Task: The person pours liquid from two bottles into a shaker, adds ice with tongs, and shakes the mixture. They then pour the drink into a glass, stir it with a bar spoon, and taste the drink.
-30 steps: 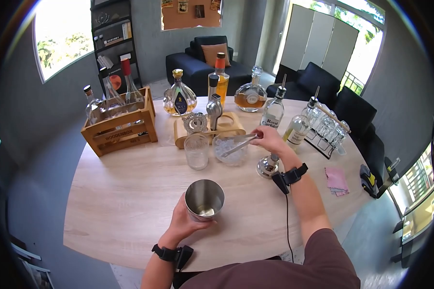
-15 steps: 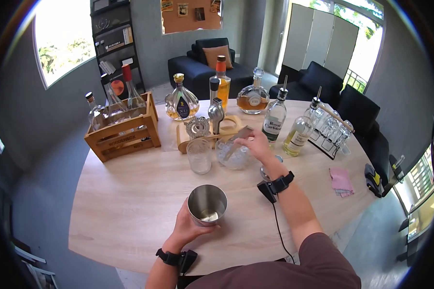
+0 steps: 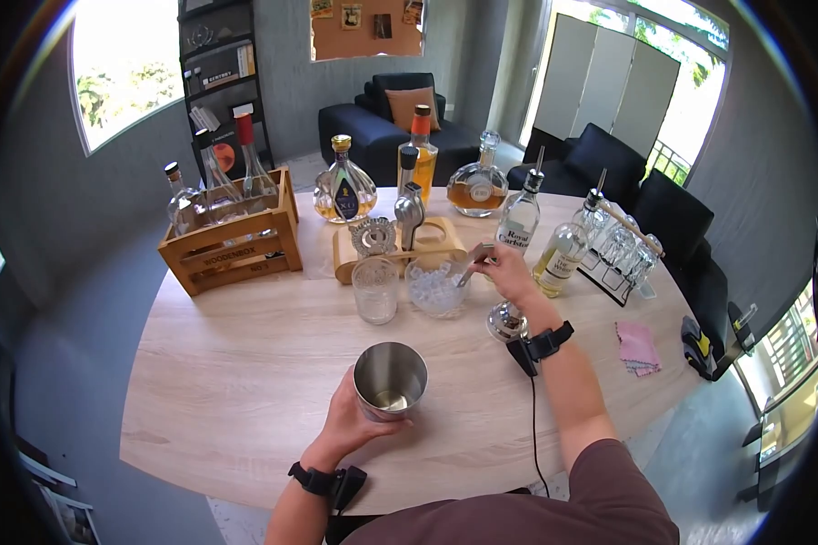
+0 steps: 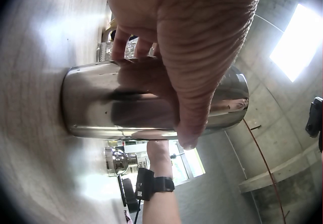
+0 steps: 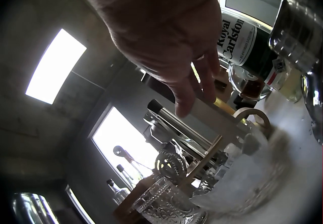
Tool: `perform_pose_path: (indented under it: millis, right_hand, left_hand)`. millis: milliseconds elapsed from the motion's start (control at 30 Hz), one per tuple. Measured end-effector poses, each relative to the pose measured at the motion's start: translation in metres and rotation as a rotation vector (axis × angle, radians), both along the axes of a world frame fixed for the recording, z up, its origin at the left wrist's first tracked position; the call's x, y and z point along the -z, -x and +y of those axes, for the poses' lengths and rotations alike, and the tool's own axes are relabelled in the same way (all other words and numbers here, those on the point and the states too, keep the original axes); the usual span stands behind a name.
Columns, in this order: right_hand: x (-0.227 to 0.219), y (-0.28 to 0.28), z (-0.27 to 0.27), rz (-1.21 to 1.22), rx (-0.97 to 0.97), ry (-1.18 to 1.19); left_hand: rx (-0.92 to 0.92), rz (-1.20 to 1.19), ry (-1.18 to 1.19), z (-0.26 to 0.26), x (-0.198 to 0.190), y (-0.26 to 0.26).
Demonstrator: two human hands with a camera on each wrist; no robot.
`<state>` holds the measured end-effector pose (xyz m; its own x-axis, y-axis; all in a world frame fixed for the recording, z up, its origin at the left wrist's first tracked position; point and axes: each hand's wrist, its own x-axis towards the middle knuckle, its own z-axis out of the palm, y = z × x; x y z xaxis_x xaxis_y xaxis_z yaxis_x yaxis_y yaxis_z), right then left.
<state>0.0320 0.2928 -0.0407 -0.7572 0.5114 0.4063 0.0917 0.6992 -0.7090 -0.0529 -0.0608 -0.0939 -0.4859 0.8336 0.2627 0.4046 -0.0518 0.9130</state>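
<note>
My left hand (image 3: 344, 425) grips a metal shaker tin (image 3: 373, 371) around its side. The tin stands upright on the table with its mouth up and a little clear liquid at the bottom. In the left wrist view the thumb wraps the shiny tin (image 4: 96, 103). My right hand (image 3: 511, 275) pinches metal ice tongs (image 3: 474, 262), whose tips reach down into the right side of a glass bowl (image 3: 436, 312). Ice (image 5: 234, 176) fills the bowl. A patterned mixing glass (image 3: 375, 295) sits left of it, and a metal shaker top (image 3: 506, 322) lies below my right wrist.
Behind the bowl, a wooden stand (image 3: 345, 263) holds a strainer (image 3: 373, 238) and a jigger (image 3: 409, 213). Several bottles line the back, with a Royal Carlston bottle (image 3: 516, 227) close to my right hand. A wooden crate (image 3: 236, 259) is left; a pink cloth (image 3: 639, 347) lies right.
The tongs have swung from a low slant over the bowl, through its middle, to a steeper angle at its right side. My left hand keeps its grip on the shaker tin.
</note>
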Motion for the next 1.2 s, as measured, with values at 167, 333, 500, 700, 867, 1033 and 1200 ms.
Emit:
perform_pose_path:
  millis: [167, 333, 500, 700, 867, 1033, 1200]
  right_hand:
    - [-0.015, -0.006, -0.011, 0.072, 0.045, -0.044]
    - [-0.073, -0.035, -0.054, 0.401, -0.221, 0.364]
    - [-0.102, -0.053, -0.108, 0.375, -0.404, 0.475]
    - [-0.084, -0.035, -0.098, 0.351, -0.337, 0.463]
    - [-0.023, 0.000, -0.044, 0.214, 0.060, 0.055]
    - [0.016, 0.020, -0.030, 0.201, 0.180, -0.038]
    - [0.017, 0.024, -0.032, 0.148, 0.244, -0.042]
  left_hand:
    - [0.004, 0.005, -0.058, 0.002, 0.005, 0.002]
    - [0.011, -0.014, -0.053, 0.000, 0.000, 0.001]
    - [0.028, -0.023, -0.057, 0.001, 0.001, 0.001]
    - [0.018, -0.007, -0.072, 0.001, 0.006, 0.003]
    - [0.035, -0.015, -0.060, 0.001, 0.007, 0.004]
    - [0.011, 0.008, -0.052, 0.000, 0.001, 0.001]
    - [0.023, -0.008, -0.071, 0.001, 0.000, 0.001]
